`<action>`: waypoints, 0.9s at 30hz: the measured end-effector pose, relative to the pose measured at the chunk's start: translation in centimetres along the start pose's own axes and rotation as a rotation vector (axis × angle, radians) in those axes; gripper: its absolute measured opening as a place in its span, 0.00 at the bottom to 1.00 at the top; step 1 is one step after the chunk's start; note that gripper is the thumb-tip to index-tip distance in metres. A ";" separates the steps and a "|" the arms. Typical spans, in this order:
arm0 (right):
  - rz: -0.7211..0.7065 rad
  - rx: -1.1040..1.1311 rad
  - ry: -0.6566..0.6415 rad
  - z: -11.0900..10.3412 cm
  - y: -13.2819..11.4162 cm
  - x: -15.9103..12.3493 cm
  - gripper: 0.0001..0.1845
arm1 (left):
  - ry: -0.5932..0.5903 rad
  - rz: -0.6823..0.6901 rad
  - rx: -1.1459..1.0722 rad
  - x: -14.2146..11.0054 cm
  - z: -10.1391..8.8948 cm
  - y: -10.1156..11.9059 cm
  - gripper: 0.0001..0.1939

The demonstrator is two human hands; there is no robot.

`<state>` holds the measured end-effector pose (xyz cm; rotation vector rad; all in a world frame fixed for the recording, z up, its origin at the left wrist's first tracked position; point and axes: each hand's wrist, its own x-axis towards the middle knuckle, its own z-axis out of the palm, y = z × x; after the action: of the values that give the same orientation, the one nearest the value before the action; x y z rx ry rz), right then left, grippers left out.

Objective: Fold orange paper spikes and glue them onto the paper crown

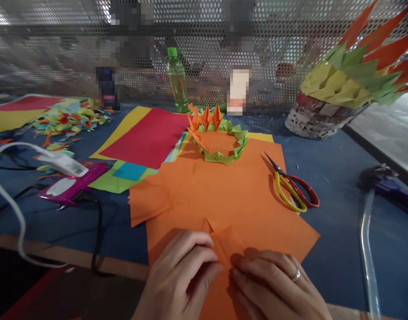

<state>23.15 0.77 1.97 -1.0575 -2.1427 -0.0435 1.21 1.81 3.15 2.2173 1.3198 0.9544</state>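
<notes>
Pinching the left side of the folded orange paper [225, 242], the left hand [185, 275] is bringing its thumb and fingertips together. The right hand [273, 275] is pressing its fingertips on the other side; whether its grip is closing on the paper, I cannot tell. This folded piece is lying over larger orange sheets [250, 195] near the front of the surface [333, 213]. Scissors [287, 182] and a green-and-orange paper ring [224, 158] are resting farther back.
</notes>
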 end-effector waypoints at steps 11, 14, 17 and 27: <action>-0.028 0.000 -0.022 -0.5 0.3 0.5 0.07 | 0.015 0.007 0.024 0.5 0.4 0.3 0.06; -0.033 0.004 -0.032 -0.5 0.3 0.4 0.08 | 0.010 -0.010 0.044 0.5 0.4 0.4 0.07; -0.037 0.007 -0.034 -0.6 0.4 0.4 0.08 | 0.002 -0.024 0.068 0.5 0.4 0.4 0.06; -0.068 -0.019 -0.043 -0.3 0.8 0.2 0.08 | -0.004 -0.008 0.070 0.6 0.3 0.6 0.07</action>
<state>23.77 1.33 2.08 -1.0042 -2.2212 -0.0734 2.04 2.05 3.52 2.2629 1.3783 0.9134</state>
